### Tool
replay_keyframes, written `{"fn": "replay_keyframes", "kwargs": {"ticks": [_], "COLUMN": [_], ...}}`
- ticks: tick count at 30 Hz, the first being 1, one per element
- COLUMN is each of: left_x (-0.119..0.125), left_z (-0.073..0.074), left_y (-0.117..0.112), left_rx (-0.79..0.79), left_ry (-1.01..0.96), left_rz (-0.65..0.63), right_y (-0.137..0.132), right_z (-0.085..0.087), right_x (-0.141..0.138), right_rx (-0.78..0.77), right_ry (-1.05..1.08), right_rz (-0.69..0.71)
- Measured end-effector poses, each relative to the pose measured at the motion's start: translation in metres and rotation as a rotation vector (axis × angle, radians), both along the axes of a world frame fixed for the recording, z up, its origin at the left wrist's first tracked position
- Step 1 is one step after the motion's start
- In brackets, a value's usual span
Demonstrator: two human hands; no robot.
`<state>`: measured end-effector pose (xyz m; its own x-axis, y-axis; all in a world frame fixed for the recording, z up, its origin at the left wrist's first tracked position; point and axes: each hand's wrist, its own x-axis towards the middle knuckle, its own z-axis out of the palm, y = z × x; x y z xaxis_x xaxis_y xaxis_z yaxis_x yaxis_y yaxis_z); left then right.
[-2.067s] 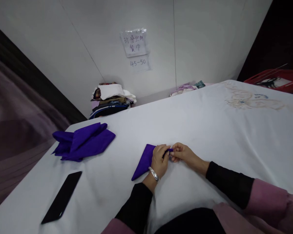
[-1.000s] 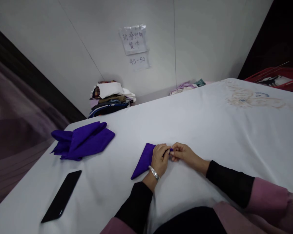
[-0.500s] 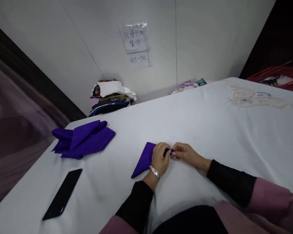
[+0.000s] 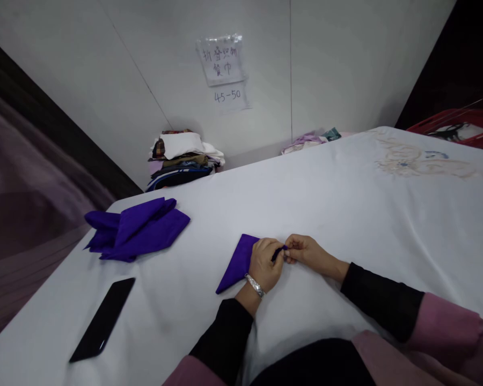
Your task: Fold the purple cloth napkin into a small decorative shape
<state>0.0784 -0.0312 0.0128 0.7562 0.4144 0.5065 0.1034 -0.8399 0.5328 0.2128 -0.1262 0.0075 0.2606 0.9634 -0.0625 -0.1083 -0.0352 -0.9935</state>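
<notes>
A folded purple napkin (image 4: 239,262) lies on the white-covered table in front of me, with a pointed corner toward the lower left. My left hand (image 4: 266,262), a silver bracelet at its wrist, rests over the napkin's right part, thumb and fingers closed on the cloth. Close beside it, my right hand (image 4: 304,250) pinches the napkin's right-hand tip between thumb and fingers. Much of the cloth under the left palm is hidden. Another purple cloth (image 4: 139,230) sits loosely heaped to the left, apart from both hands.
A black phone-like slab (image 4: 103,320) lies at the table's left. Beyond the far edge of the white tablecloth (image 4: 346,209) are a stack of clothes (image 4: 183,161) and a lilac cloth (image 4: 306,141). A red basket (image 4: 459,126) stands at the far right. Handwritten paper (image 4: 224,61) hangs on the wall.
The left hand's fingers and thumb have shifted slightly toward the napkin's right tip. My right hand keeps its pinch in nearly the same place.
</notes>
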Motion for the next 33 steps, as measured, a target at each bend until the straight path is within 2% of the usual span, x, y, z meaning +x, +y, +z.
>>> {"fn": "replay_keyframes", "kwargs": {"ticks": [12, 23, 33], "left_x": [-0.002, -0.001, -0.002], "left_z": [0.0, 0.0, 0.001], "left_y": [-0.001, -0.002, -0.002], "left_rx": [0.059, 0.104, 0.115], "left_ry": [0.096, 0.109, 0.114], "left_rz": [-0.013, -0.031, -0.043], "right_y": [0.0, 0.0, -0.005], "right_z": [-0.001, -0.003, 0.011], "right_x": [0.0, -0.001, 0.0], "right_rx": [0.014, 0.084, 0.041], "right_ry": [0.004, 0.07, 0.009], "right_rz": [0.0, -0.028, -0.006]}}
